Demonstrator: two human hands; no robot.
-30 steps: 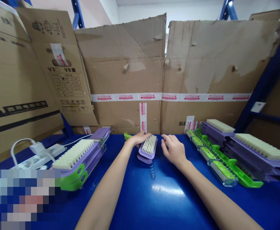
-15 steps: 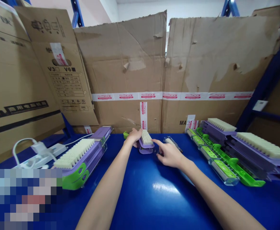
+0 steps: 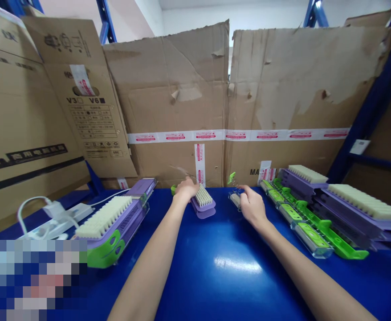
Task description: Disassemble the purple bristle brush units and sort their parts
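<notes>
In the head view, my left hand [image 3: 186,189] lies over the far left part of a small purple device [image 3: 205,207] on the blue surface. Cream bristles [image 3: 202,195] cover its top, and my curled fingers hide its far end. A bit of green shows left of that hand. My right hand [image 3: 253,206] is closed, thumb and index together, at a clear plastic piece with a bright green part [image 3: 232,178] that is tilted up off the surface. A clear case with a pale roller [image 3: 235,200] lies just below my right fingertips.
A larger purple and green bristled device [image 3: 108,227] lies at left beside a white power strip [image 3: 62,218] with cables. At right are more purple bristled devices [image 3: 352,214], a green frame [image 3: 336,243] and clear-cased green strips [image 3: 295,218]. Cardboard [image 3: 178,98] walls the back.
My right hand has moved right and away from the purple device, and the clear piece with the green part now shows tilted up by it. My left hand stays at the device.
</notes>
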